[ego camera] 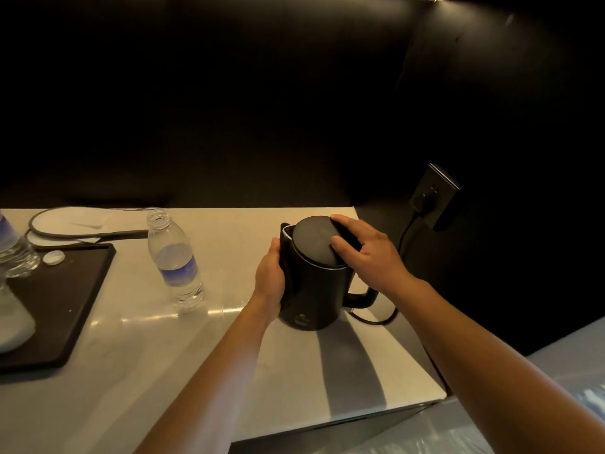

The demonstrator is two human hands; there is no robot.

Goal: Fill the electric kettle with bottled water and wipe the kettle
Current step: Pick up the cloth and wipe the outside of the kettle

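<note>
Head view: both hands (270, 278) on black kettle (312, 283).

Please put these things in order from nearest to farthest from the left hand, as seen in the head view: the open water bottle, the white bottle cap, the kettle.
1. The kettle: the left hand presses on its left side.
2. The open water bottle: stands left of the hand, on the counter.
3. The white bottle cap: lies farther left, on the dark tray.

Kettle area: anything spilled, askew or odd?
No spill visible. The kettle leans, steadied by the left hand, while the right hand rests on its lid, which sits slightly ajar. The bottle stands uncapped; a cap lies on the tray.
</note>
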